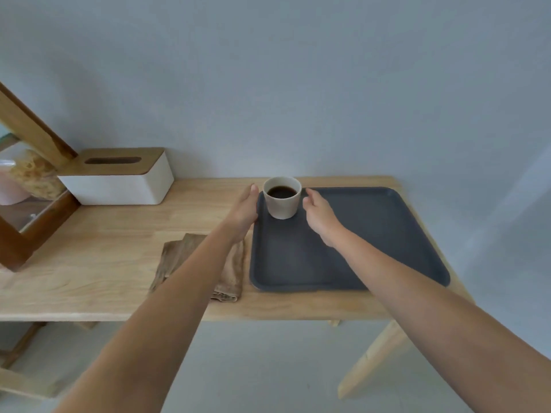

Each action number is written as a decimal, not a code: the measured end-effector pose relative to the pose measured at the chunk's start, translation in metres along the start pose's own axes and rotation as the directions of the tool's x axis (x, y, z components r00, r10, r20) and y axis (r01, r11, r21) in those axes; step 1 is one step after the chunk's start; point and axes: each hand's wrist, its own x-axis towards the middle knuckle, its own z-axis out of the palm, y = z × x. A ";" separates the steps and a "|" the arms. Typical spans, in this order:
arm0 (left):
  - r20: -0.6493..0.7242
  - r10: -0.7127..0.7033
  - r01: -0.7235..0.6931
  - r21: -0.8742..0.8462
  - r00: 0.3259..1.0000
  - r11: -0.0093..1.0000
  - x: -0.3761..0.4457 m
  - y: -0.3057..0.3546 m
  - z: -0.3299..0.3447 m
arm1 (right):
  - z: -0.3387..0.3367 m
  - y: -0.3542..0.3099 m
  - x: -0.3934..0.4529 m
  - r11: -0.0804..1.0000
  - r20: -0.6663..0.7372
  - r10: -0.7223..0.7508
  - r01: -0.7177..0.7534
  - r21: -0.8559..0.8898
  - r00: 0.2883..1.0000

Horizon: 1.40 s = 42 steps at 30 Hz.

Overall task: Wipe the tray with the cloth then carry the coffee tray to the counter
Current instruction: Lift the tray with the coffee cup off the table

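A dark grey tray (pixel 372 234) lies on the right part of a light wooden table (pixel 104 257). A white cup (pixel 282 201) holding dark coffee stands upright in the tray's far left corner. My left hand (pixel 243 213) is just left of the cup, over the tray's left rim, fingers apart, with a small gap to the cup. My right hand (pixel 320 216) hovers just right of the cup, fingers spread, not touching it. A folded beige cloth (pixel 232 272) lies on the table left of the tray, partly hidden under my left forearm.
A white tissue box with a wooden lid (pixel 119 180) stands at the back left. A wood-framed mirror (pixel 26 174) leans at the far left. The table's front edge runs below the cloth, its right end just past the tray. A grey wall is behind.
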 end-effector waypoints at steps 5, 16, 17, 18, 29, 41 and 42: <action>0.063 0.007 0.004 -0.169 0.998 0.986 0.006 -0.009 0.017 | -0.002 -0.004 0.002 0.994 0.120 -0.042 0.030 0.101 0.992; 0.125 0.011 0.013 -0.188 0.992 0.982 -0.011 -0.003 0.055 | -0.047 0.018 -0.018 0.967 0.128 -0.036 0.002 0.255 0.991; 0.135 0.010 0.015 -0.182 0.991 0.983 -0.012 -0.004 0.061 | -0.054 0.021 -0.021 0.964 0.127 -0.035 0.000 0.265 0.991; 0.145 0.009 0.017 -0.178 0.989 0.984 -0.014 -0.005 0.068 | -0.061 0.024 -0.024 0.962 0.127 -0.034 -0.002 0.274 0.991; 0.171 0.025 0.004 -0.168 0.985 0.986 -0.032 -0.006 0.119 | -0.114 0.049 -0.047 0.949 0.144 -0.039 -0.008 0.314 0.989; -0.080 0.049 -0.045 0.052 0.996 0.998 -0.035 -0.007 0.111 | -0.142 0.061 -0.051 0.956 0.066 -0.186 0.196 -0.220 0.980; -0.137 0.102 -0.080 0.154 0.985 0.985 -0.036 -0.009 0.102 | -0.148 0.065 -0.051 0.918 0.012 -0.234 0.225 -0.326 0.972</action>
